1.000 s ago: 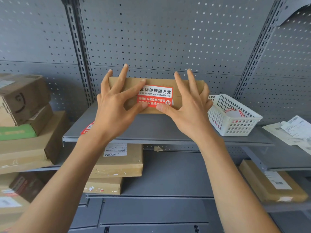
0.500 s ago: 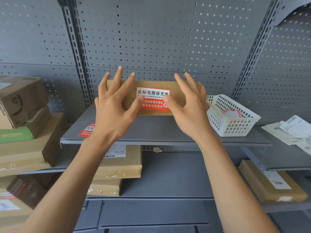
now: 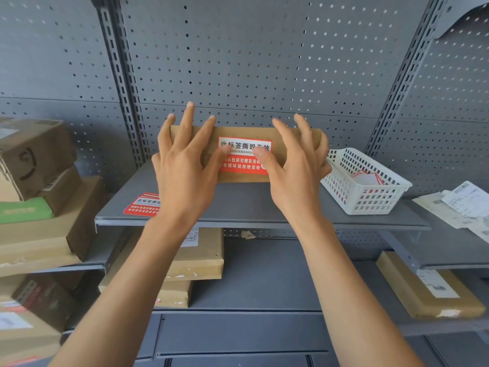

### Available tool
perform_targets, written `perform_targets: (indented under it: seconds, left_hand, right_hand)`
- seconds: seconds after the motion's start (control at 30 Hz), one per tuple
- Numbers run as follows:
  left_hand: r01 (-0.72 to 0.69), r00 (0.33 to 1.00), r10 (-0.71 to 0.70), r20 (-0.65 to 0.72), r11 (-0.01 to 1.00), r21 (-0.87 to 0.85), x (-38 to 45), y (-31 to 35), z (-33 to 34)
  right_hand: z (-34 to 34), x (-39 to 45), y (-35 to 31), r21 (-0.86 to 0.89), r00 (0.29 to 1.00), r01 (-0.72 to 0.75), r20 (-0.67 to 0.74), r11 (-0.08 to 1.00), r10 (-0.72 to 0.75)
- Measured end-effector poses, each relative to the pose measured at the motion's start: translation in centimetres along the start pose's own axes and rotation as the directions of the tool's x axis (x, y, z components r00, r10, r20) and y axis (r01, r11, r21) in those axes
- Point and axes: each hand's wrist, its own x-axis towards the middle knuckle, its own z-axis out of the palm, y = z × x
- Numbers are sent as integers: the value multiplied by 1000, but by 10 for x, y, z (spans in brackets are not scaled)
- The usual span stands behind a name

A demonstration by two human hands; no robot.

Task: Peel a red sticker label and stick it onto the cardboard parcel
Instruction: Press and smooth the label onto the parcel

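Observation:
A flat cardboard parcel point(image 3: 242, 132) stands on edge at the back of a grey metal shelf point(image 3: 238, 205). A red and white sticker label point(image 3: 242, 162) lies on its front face, across the seam. My left hand point(image 3: 185, 168) rests on the parcel's left part, fingers spread, thumb pressing the label's left edge. My right hand point(image 3: 293, 168) covers the parcel's right part, thumb pressing the label's right side. Neither hand grips anything. A stack of spare red labels point(image 3: 144, 205) lies on the shelf beside my left wrist.
A white plastic basket point(image 3: 370, 186) with label scraps stands right of the parcel. Cardboard boxes point(image 3: 39, 197) are stacked at the left, more parcels point(image 3: 201, 255) lie on lower shelves, and papers point(image 3: 465, 205) lie at the far right. A perforated grey panel backs the shelves.
Both thumbs have slid up from the label's lower edge to its middle, smoothing it onto the parcel. The fingers have spread over the parcel's top edge.

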Motion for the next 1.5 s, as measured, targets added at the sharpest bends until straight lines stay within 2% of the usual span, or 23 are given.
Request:
perform_targets:
  seconds: [0.33, 0.47, 0.63, 0.73, 1.5]
  left_hand:
    - [-1, 1000, -2, -29, 995, -99, -2, -7, 0]
    - [45, 996, -54, -67, 990, -131, -4, -3, -1]
    - [120, 979, -139, -149, 985, -127, 1, 4, 3]
    - [138, 969, -157, -189, 985, -108, 1, 6, 6]
    - [98, 981, -121, -153, 984, -149, 0, -4, 5]
  right_hand:
    - [-7, -1, 12, 160, 1000, 18, -28, 987, -14]
    - [-4, -4, 4, 249, 990, -50, -114, 967, 80]
    - [13, -9, -19, -65, 988, -90, -129, 994, 81]
    - [20, -10, -22, -126, 988, -90, -133, 988, 74]
    - [15, -2, 1, -5, 990, -17, -140, 1000, 16]
